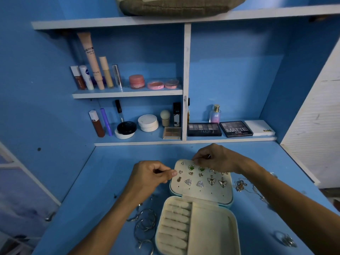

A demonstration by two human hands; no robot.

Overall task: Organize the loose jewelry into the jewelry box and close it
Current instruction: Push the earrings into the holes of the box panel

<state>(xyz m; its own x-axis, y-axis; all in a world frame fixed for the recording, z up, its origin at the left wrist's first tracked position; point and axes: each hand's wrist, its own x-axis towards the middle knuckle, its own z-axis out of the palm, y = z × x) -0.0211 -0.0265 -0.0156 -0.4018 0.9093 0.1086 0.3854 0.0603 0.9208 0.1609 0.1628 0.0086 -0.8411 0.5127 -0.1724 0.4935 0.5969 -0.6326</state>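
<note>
Jewelry box (211,223) lies open on the worktop (110,173), long axis pointing away from the person, lid (202,193) farthest. Left hand (152,174) pinches the lid's left edge; right hand (218,159) has its grip closed on perhaps an earring (209,156).

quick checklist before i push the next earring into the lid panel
1. Jewelry box open, earring panel facing up: ok.
2. Left hand pinches the panel's left edge to steady it: ok.
3. Right hand pinches a small piece at the panel's top edge; whether it is seated: cannot tell.
4. Free holes in the panel's lower rows: ok.
5. Ring rolls free for rings: ok.
6. All loose jewelry boxed: not ok. Bangles to the left and chains to the right lie on the desk.
</note>
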